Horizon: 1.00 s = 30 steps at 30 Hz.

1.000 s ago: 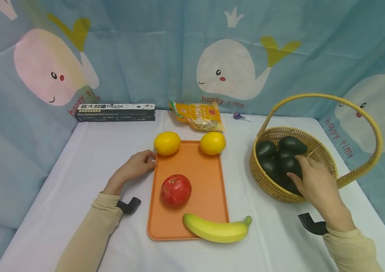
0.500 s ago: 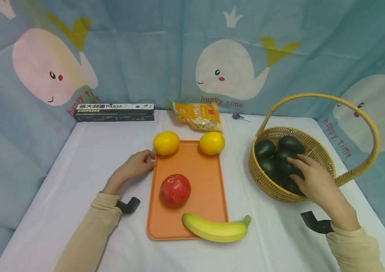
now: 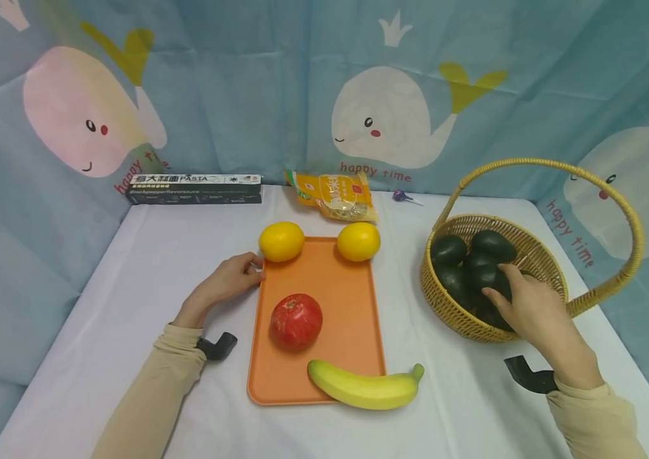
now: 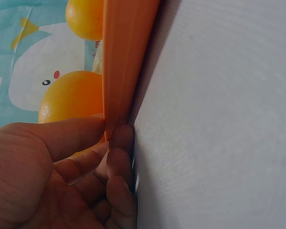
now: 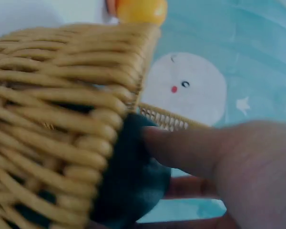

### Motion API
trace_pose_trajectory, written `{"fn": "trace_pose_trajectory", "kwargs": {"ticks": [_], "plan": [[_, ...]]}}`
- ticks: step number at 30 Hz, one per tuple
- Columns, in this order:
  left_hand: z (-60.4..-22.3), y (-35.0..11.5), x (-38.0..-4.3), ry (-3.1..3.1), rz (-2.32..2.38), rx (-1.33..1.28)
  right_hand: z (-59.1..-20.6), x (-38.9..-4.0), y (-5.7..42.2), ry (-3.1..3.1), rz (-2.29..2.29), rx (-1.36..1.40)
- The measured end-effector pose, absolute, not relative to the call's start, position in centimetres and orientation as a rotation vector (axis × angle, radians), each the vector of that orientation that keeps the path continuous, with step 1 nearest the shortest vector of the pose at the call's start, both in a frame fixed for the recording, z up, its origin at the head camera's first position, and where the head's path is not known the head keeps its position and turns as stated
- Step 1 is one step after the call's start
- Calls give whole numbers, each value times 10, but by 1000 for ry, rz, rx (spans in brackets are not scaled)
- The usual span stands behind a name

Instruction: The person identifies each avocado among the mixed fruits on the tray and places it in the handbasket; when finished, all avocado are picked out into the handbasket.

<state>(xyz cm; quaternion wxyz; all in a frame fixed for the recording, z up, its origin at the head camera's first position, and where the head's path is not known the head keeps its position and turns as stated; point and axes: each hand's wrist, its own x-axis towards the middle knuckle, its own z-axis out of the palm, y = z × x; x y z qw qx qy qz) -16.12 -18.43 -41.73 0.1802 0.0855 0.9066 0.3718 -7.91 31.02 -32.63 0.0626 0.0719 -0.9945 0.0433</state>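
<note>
My left hand pinches the left edge of the orange tray; in the left wrist view the thumb lies at the rim and curled fingers rest against its outer side. Inside the wicker basket on the right, my right hand grips a dark green avocado. Thumb and fingers lie on opposite sides of this avocado in the right wrist view. Several more avocados lie around it. On the tray sits a red tomato-like fruit.
Two lemons rest at the tray's far corners. A banana lies across its near right corner. Behind stand a pasta box, a yellow food bag and a lollipop. The basket's tall handle arches over the avocados.
Half a second ago my right fingers were spread wider over the avocados; now thumb and fingers have closed in on one. My left hand has stayed at the tray's edge.
</note>
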Motion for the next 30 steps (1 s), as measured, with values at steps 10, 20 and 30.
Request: {"fn": "trace_pose_trajectory", "kwargs": {"ticks": [10, 20, 30], "plan": [[-416, -183, -161, 2568, 1055, 247, -329, -80, 317, -3129, 296, 153], [-417, -185, -160, 2566, 1051, 257, -319, -73, 315, -3149, 407, 235], [-416, -184, -159, 2577, 1056, 272, -328, -75, 319, -3258, 366, 574]]}}
